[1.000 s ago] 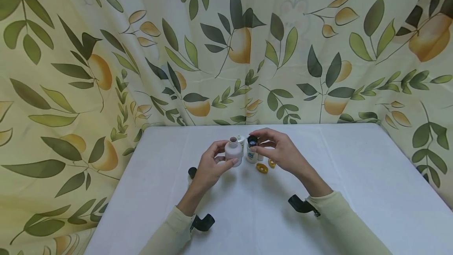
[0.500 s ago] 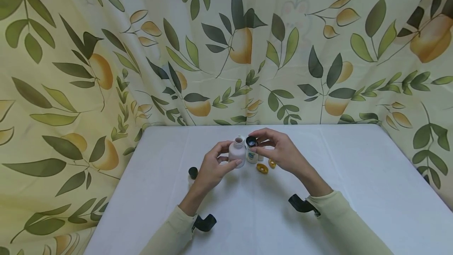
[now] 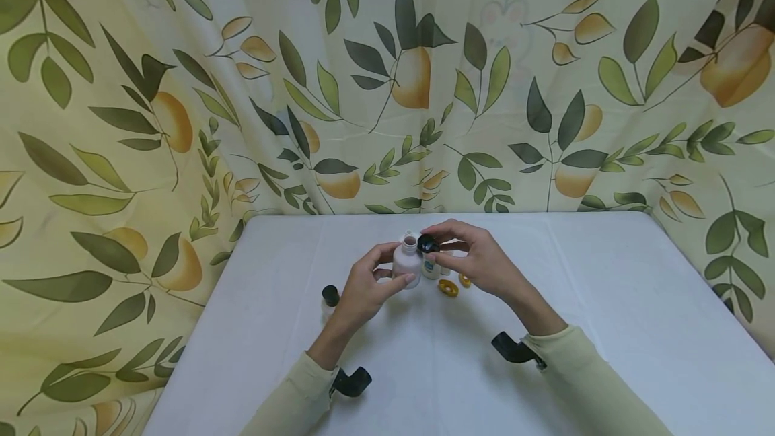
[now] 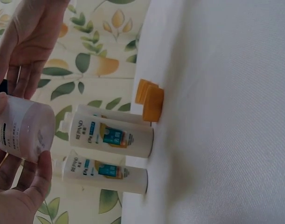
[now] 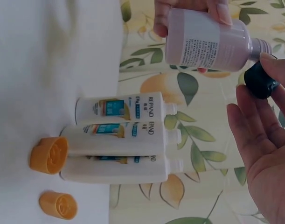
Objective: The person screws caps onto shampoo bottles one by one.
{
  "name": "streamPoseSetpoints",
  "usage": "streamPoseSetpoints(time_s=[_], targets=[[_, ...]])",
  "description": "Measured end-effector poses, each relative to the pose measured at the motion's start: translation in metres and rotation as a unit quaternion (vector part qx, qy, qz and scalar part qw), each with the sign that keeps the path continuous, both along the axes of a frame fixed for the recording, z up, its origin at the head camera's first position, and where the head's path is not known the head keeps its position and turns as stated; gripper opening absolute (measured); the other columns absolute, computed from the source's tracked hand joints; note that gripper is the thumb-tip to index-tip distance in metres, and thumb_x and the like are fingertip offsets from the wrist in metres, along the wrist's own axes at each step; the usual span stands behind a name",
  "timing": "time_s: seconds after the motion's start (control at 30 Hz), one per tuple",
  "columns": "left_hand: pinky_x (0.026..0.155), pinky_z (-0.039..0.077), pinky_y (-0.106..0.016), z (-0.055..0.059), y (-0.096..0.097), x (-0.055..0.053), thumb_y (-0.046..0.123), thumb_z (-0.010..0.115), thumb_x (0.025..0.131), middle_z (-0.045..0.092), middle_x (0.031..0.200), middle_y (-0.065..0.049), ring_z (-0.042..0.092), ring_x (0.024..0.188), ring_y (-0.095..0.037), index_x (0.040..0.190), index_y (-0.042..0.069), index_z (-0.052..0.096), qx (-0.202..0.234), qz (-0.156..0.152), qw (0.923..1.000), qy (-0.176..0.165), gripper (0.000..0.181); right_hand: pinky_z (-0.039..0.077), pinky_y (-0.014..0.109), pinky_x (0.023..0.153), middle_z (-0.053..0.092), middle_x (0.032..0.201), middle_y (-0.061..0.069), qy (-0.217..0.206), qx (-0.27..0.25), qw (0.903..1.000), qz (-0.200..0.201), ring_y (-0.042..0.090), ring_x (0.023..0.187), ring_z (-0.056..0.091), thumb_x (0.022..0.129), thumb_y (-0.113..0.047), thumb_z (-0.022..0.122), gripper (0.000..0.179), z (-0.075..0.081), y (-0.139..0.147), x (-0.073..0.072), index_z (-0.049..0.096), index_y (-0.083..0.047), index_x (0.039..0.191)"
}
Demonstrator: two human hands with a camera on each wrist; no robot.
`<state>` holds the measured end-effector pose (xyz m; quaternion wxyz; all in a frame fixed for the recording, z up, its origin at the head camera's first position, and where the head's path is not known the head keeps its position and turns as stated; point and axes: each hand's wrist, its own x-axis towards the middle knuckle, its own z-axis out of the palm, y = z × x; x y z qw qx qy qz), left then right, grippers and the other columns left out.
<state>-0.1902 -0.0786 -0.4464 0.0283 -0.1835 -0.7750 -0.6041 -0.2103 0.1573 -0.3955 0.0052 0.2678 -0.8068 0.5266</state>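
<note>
I have the left hand closed about as wide as the pink bottle, gripping its sides and holding it above the bench, neck bare. The right hand pinches the black cap between thumb and fingertips, its remaining fingers loosely extended. Taking the pink bottle as clock centre in my head view, that cap sits at 2 o'clock, just beside the neck; I can't tell whether they touch. Three white bottles stand upright together behind, from 12 round to 3 o'clock. Two orange caps sit near 4 o'clock. A dark-topped bottle is around 8 o'clock, partly hidden by the left forearm. A leaf-patterned curtain hangs at 12.
</note>
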Motion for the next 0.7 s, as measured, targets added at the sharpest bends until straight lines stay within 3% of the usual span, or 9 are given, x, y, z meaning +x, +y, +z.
streamPoseSetpoints(time_s=[0.37, 0.7], targets=[[0.094, 0.057, -0.026, -0.0019, -0.0011, 0.0004, 0.020, 0.082, 0.088, 0.062, 0.132, -0.002, 0.060, 0.119, -0.020, 0.138, 0.014, 0.058, -0.006, 0.003, 1.0000, -0.003, 0.056, 0.057, 0.029, 0.095, 0.065, 0.124, 0.004, -0.003, -0.012, 0.9999, 0.002, 0.022, 0.111, 0.067, 0.093, -0.016, 0.075, 0.040, 0.0008, -0.0019, -0.0008, 0.066, -0.014, 0.133], [0.094, 0.057, -0.026, -0.0021, -0.0012, 0.0013, 0.021, 0.082, 0.087, 0.062, 0.131, -0.001, 0.060, 0.119, -0.018, 0.137, 0.016, 0.059, -0.007, 0.005, 0.9999, -0.007, 0.055, 0.057, 0.031, 0.096, 0.066, 0.118, 0.009, -0.023, -0.038, 0.9986, -0.030, 0.023, 0.104, 0.067, 0.089, -0.014, 0.079, 0.034, 0.0027, -0.0041, 0.0007, 0.063, -0.010, 0.118]])
